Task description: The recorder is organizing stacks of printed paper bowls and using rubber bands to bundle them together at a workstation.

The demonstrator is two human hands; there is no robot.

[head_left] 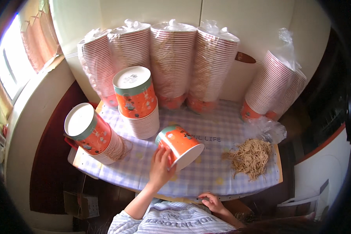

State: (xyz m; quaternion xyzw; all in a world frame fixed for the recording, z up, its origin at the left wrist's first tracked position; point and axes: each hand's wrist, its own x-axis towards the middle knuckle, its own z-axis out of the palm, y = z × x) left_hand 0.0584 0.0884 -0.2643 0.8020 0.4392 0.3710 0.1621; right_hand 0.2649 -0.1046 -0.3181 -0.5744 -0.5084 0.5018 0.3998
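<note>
My left hand (162, 165) grips an orange paper bucket (179, 142) with a green band, tilted above the front middle of the table. Its white round end faces toward me and to the right. At the table's front edge, my right hand (211, 202) holds nothing, its fingers loosely bent and apart. Beyond the held bucket stands an upside-down stack of matching buckets (135, 102). A second stack (93, 132) leans at the left, with tan cord (125, 149) beside it. A heap of tan cord (251, 158) lies at the right.
Several tall bucket stacks in clear plastic (172, 62) line the table's back, by the wall. More wrapped stacks (270, 84) stand at the back right, near a crumpled plastic bag (271, 130). A checked cloth (206, 179) covers the table. A cardboard box (82, 204) sits at lower left.
</note>
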